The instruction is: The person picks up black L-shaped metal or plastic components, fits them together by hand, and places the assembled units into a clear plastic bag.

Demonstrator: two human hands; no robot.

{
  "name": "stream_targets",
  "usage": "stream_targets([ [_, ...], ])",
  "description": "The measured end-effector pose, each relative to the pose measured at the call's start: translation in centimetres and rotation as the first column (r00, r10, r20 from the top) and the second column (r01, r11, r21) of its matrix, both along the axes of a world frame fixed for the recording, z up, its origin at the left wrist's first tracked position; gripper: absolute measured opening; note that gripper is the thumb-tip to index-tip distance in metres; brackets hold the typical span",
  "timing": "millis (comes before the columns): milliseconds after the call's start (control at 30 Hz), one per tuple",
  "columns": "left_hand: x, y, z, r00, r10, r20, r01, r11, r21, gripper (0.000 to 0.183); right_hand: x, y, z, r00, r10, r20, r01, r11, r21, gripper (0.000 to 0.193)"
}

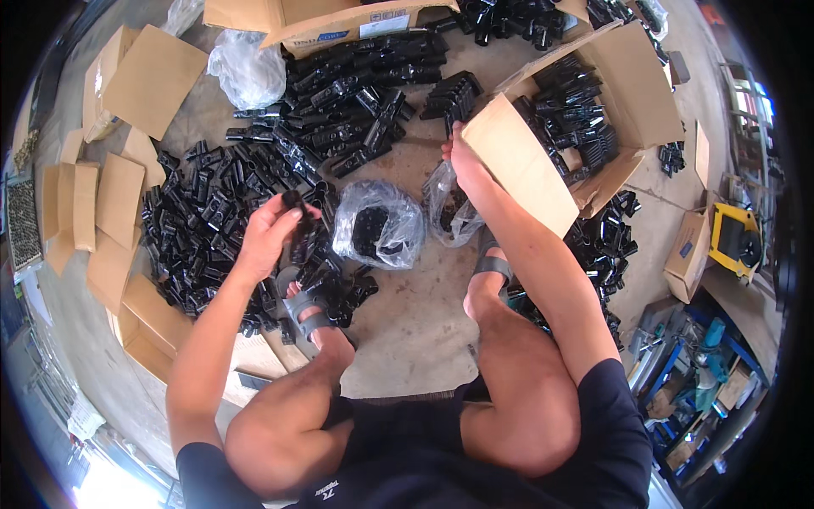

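Note:
My left hand (268, 231) is closed around a black tubular part (298, 229), held above a large heap of similar loose parts (203, 225). My right hand (463, 159) reaches forward beside the raised flap of a cardboard box (519, 163). Its fingers are curled at the near end of a neat row of black parts (454, 95); what they grip, if anything, is partly hidden. Between my hands stand a clear plastic bag (378, 225) with black parts inside and a smaller clear bag (454, 208), also with dark contents.
The open box (632, 93) at the right holds stacked black parts. Another open carton (331, 30) lies at the far side, near a crumpled plastic bag (248, 68). Flattened cardboard (114, 199) lies at the left. At the right are a yellow-framed object (734, 241) and a tool rack (704, 382).

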State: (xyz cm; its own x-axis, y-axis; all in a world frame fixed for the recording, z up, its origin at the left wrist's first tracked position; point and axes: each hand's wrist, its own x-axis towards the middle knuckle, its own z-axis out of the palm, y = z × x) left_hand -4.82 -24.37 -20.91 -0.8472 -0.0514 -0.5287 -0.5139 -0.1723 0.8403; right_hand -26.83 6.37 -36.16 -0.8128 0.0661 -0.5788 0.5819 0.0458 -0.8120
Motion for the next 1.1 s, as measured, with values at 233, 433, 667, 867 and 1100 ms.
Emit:
stream_targets([
  [233, -1.6, 4.7, 0.8, 0.996, 0.064, 0.065, -0.083, 0.928, 0.364, 0.033, 8.1, 2.4, 9.6, 0.916, 0.382, -0.122, -0.367, 0.922, 0.126, 0.025],
  [433, -0.8, 6.0, 0.6, 0.994, 0.109, 0.020, -0.108, 0.908, 0.404, 0.054, 9.7, 3.0, 16.2, 0.815, 0.459, -0.355, -0.537, 0.828, -0.163, 0.013],
  [667, 0.1, 7.5, 0.4, 0.976, 0.211, 0.050, -0.205, 0.823, 0.529, 0.046, 8.0, 2.4, 20.1, 0.669, 0.610, -0.426, -0.695, 0.716, -0.067, 0.014],
  [867, -1.2, 9.2, 0.8, 0.969, 0.236, 0.068, -0.236, 0.819, 0.524, 0.043, 9.0, 1.0, 19.5, 0.711, 0.630, -0.312, -0.693, 0.704, -0.156, 0.019],
  [1100, -1.3, 11.0, 0.7, 0.971, 0.231, 0.064, -0.235, 0.861, 0.452, 0.041, 9.2, 0.5, 19.0, 0.757, 0.613, -0.227, -0.653, 0.726, -0.216, 0.036],
])
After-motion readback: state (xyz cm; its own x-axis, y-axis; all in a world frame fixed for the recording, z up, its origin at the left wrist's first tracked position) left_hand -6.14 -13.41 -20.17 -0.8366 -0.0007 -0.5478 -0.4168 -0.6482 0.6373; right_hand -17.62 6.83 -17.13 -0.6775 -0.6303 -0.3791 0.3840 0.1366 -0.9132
